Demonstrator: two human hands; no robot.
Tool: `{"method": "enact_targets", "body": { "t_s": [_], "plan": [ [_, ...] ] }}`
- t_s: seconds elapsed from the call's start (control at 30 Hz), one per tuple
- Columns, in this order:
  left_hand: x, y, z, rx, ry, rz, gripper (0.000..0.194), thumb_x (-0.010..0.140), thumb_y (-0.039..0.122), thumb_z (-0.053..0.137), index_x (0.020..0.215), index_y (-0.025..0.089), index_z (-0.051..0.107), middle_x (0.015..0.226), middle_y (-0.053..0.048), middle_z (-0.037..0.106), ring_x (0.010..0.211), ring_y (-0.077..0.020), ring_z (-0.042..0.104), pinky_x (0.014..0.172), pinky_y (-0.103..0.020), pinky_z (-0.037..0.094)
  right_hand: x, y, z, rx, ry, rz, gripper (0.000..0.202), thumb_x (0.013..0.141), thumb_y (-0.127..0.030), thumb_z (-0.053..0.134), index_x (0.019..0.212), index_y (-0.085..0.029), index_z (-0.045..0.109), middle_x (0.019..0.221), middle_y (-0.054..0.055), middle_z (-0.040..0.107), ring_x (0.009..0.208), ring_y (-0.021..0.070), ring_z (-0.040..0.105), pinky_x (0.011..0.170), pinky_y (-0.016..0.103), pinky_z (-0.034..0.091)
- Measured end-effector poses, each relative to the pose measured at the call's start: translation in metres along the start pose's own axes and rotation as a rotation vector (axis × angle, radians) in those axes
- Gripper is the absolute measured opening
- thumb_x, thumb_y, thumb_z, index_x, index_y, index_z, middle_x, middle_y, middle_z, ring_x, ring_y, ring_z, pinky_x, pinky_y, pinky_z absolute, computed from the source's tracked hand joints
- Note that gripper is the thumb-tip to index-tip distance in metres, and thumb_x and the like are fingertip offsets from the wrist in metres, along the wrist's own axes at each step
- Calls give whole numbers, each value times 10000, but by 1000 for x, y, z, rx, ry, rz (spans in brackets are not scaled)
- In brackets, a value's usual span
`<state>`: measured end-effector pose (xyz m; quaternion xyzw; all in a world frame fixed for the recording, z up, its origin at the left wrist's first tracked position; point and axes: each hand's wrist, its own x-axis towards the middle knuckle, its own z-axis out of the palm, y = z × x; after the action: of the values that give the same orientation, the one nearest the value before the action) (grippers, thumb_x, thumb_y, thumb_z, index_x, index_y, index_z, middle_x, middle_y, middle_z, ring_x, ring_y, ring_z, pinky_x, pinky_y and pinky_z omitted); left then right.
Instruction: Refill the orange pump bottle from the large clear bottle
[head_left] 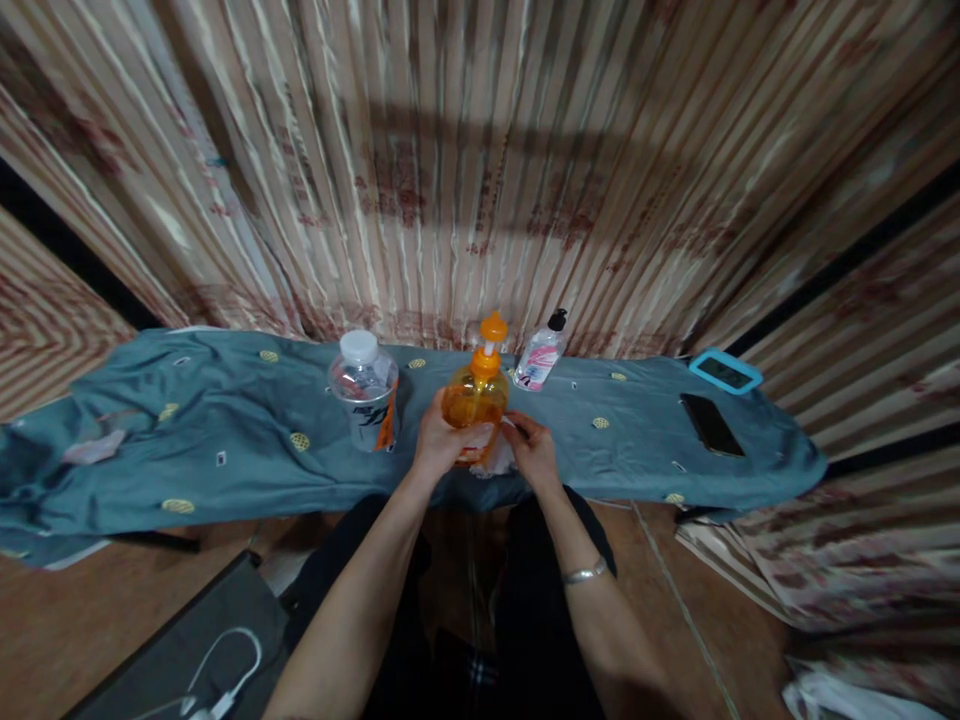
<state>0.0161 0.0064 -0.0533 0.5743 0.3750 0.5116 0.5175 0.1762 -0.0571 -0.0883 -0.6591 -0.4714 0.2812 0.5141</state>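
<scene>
An orange pump bottle [484, 395] with see-through sides stands upright near the table's front edge. My left hand [441, 437] is wrapped round its left side, with the thumb across the front. On the other side, my right hand [534, 448] pinches a crumpled white tissue [498, 459] against the lower right of the bottle. The tissue hangs down past the fingers, and part of it is hidden by them. Behind the right hand stands a small clear bottle [538, 360] with a black pump and a pink label.
A clear plastic jar [365, 395] with a white lid stands to the left. A phone [711, 424] and a blue-framed digital clock [725, 371] lie at the right end of the cloth-covered table [247, 420]. Behind it hangs a striped curtain [450, 180]. A pale crumpled scrap [96, 447] lies far left.
</scene>
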Motion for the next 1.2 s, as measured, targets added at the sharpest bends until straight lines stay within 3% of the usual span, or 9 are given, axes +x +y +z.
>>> {"method": "enact_targets", "body": {
  "t_s": [0.23, 0.4, 0.53, 0.77, 0.87, 0.97, 1.07, 1.2],
  "plan": [
    [0, -1, 4, 22, 7, -11, 655, 506, 321, 925, 1083, 200, 638, 1010, -23, 760, 942, -244, 722, 892, -384, 565, 19, -53, -16, 281, 34, -102, 409, 969, -510, 587, 1180, -161, 621, 1083, 61, 656, 898, 155, 648, 794, 352, 571],
    [1, -5, 3, 65, 47, -6, 613, 538, 298, 892, 1086, 203, 633, 1027, -38, 753, 954, -251, 721, 903, -388, 562, 8, -100, -3, 364, 40, -266, 464, 961, -532, 587, 1261, -179, 612, 1257, 97, 636, 1106, 214, 637, 970, 459, 536],
    [3, -8, 2, 37, 51, 31, 582, 555, 264, 831, 1089, 197, 610, 1025, -42, 744, 985, -265, 717, 927, -397, 557, 6, -95, 23, 399, 90, -267, 492, 952, -518, 604, 1327, -200, 589, 1377, 110, 585, 1261, 256, 570, 1095, 534, 445],
    [1, -18, 2, -14, 20, 4, 753, 526, 291, 888, 1200, 205, 564, 1177, -80, 718, 1110, -292, 698, 1020, -458, 532, 7, -36, 49, 527, 28, -10, 424, 965, -503, 595, 1231, -174, 613, 1206, 88, 642, 1030, 192, 648, 894, 413, 565],
    [-1, -18, 2, -26, 0, 14, 786, 536, 312, 904, 1236, 218, 558, 1254, -93, 692, 1206, -311, 662, 1068, -479, 507, 4, -30, 46, 527, 2, 33, 416, 964, -493, 601, 1225, -170, 611, 1180, 83, 643, 997, 182, 649, 863, 394, 571],
    [-3, -15, 1, -20, 5, 34, 831, 521, 327, 920, 1262, 227, 557, 1290, -94, 675, 1277, -327, 620, 1121, -505, 464, 19, -48, 35, 511, -9, 4, 420, 967, -505, 592, 1215, -167, 613, 1157, 78, 647, 977, 177, 650, 850, 387, 572],
    [-4, -13, -1, -21, -4, 61, 892, 521, 321, 923, 1319, 224, 537, 1317, -105, 664, 1296, -332, 608, 1134, -520, 451, 39, -83, 21, 447, -4, -83, 427, 965, -521, 588, 1193, -162, 622, 1134, 71, 653, 968, 179, 652, 852, 387, 569],
    [-8, -15, -1, -2, 6, 66, 968, 539, 350, 921, 1399, 210, 499, 1384, -138, 631, 1322, -341, 591, 1144, -511, 446, 27, -119, 20, 271, 46, -246, 446, 977, -548, 550, 1198, -169, 629, 1147, 77, 660, 1011, 191, 650, 926, 432, 546]
  ]
}}
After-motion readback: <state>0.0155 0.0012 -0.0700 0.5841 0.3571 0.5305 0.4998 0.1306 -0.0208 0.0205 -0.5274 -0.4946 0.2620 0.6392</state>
